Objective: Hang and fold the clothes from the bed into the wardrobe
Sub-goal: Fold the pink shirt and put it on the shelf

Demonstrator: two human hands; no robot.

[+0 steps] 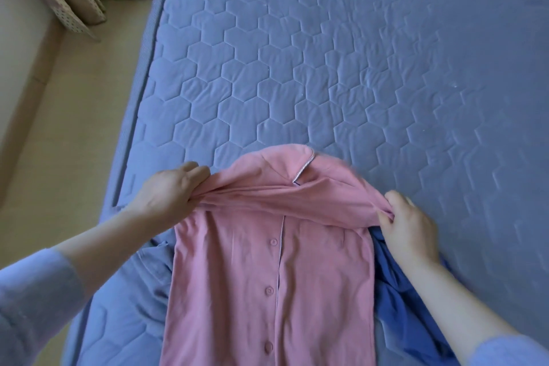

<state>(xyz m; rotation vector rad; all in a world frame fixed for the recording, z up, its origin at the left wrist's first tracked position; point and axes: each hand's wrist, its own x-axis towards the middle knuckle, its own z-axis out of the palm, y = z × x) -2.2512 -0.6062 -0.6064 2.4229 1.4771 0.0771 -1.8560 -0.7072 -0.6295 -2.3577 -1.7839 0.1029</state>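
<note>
Quilted blue bed (pixel 356 68), pink shirt (pixel 267 276), blue garment (pixel 401 306) on it

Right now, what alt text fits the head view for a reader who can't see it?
A left hand and right hand grip the sides of a pink buttoned shirt on a blue quilted bed, its collar end bunched between them. A darker blue garment lies at its right edge.

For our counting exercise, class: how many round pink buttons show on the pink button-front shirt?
3 round pink buttons in a column down the pink button-front shirt: top, middle, bottom. Others may hide under the fold.
</note>
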